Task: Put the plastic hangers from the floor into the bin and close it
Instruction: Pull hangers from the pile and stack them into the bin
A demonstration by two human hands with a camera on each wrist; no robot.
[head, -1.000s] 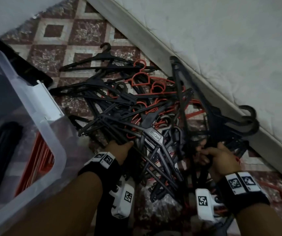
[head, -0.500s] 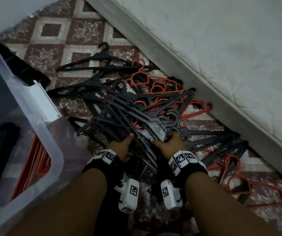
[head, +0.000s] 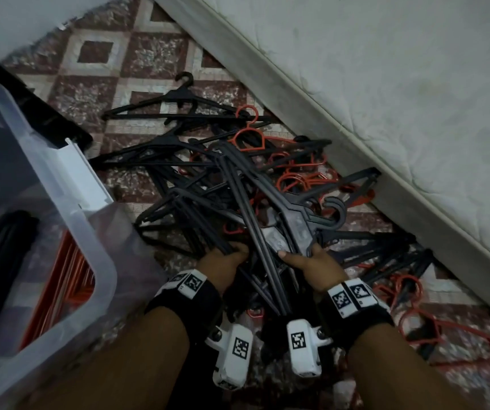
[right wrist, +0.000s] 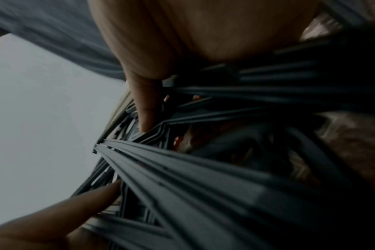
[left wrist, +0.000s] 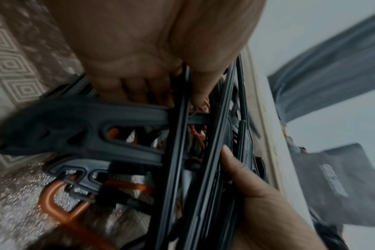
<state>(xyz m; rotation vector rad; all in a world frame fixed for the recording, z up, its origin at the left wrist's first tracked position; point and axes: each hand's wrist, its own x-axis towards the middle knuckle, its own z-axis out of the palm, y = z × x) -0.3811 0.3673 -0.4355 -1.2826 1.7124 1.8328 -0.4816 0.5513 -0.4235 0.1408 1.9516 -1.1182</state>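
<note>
Both your left hand and right hand clench a tangled bundle of black plastic hangers on the patterned floor, beside the clear plastic bin; interlocked orange plastic hangers could snag and spill as you lift.

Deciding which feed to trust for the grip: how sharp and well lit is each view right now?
Head view: dim but sharp, wide-angle bend at the edges, both hands on the black hangers beside the bin. Left wrist view: brighter, left hand close and soft, edges smeared. Right wrist view: darkest, heavy motion blur, hanger bars streaked.
</note>
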